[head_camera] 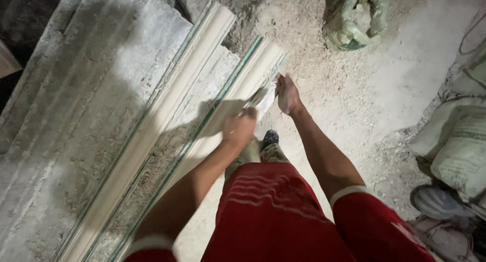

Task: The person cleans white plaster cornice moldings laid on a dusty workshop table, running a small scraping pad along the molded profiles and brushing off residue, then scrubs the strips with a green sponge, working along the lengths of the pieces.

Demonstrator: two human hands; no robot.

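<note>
Gripping scraper in clenched left hand | right hand fingers flat (steadying) on moulding

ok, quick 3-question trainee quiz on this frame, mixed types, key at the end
1. True or false: the left hand grips a flat-bladed tool against the nearer white moulding strip.
2. Multiple choice: the right hand is
A. holding a hammer
B. resting open at the strip's near edge
C. inside the green bag
3. Fill in: the tied green bag lies on the dusty ____.

Key: 1 true; 2 B; 3 floor
</note>
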